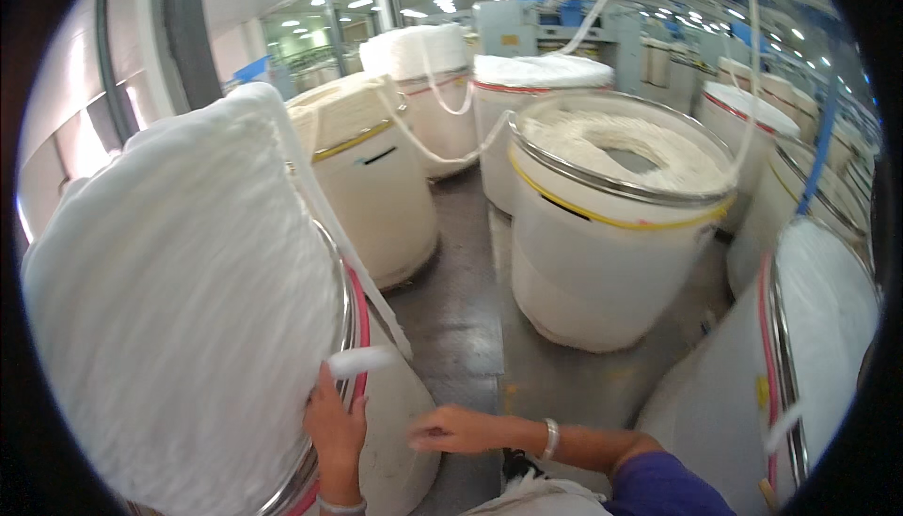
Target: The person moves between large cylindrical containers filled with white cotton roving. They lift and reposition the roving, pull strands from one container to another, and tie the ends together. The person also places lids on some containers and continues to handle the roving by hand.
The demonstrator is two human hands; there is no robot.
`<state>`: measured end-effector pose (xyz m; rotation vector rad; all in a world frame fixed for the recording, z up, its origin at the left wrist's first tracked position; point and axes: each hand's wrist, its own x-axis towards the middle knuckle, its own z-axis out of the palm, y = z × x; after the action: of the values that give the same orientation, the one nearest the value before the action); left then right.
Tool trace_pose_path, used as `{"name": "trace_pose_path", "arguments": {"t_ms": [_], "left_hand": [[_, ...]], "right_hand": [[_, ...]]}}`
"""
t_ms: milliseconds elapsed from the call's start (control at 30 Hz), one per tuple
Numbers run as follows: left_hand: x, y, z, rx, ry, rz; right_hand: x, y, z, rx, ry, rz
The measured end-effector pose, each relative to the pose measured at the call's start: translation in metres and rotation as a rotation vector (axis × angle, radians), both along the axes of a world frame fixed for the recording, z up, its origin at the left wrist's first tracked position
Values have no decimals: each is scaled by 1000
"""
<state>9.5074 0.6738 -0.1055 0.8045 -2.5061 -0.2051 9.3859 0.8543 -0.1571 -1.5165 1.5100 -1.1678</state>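
A big can [390,422] at the left is heaped above its metal rim with white fibre sliver [188,309]. At the right side of this heap is my left hand [337,427], its index finger stretched up and the thumb apart. The index fingertip meets a short, loose white sliver end [365,360] that sticks out over the red band. My right hand [450,429] hovers beside the can's wall, fingers curled in and slightly blurred; whatever they may hold is hidden. Another strip of sliver [353,253] hangs down the can's far side.
Ahead stands a yellow-banded can [611,262] with coiled cream sliver. Another cream can [376,206] is at the far left, and a white-filled can [823,318] is close on the right. Sliver strands [442,154] sag between the cans. Dark floor [461,318] runs between them.
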Motion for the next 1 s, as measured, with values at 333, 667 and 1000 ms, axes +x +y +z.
{"name": "trace_pose_path", "arguments": {"t_ms": [333, 667, 1000], "left_hand": [[228, 106, 36, 91, -317, 374], [285, 187, 0, -94, -283, 403], [334, 259, 3, -41, -211, 218]], "right_hand": [[-18, -63, 44, -365, 772, -297], [31, 33, 12, -364, 942, -323], [13, 127, 12, -349, 916, -132]]}}
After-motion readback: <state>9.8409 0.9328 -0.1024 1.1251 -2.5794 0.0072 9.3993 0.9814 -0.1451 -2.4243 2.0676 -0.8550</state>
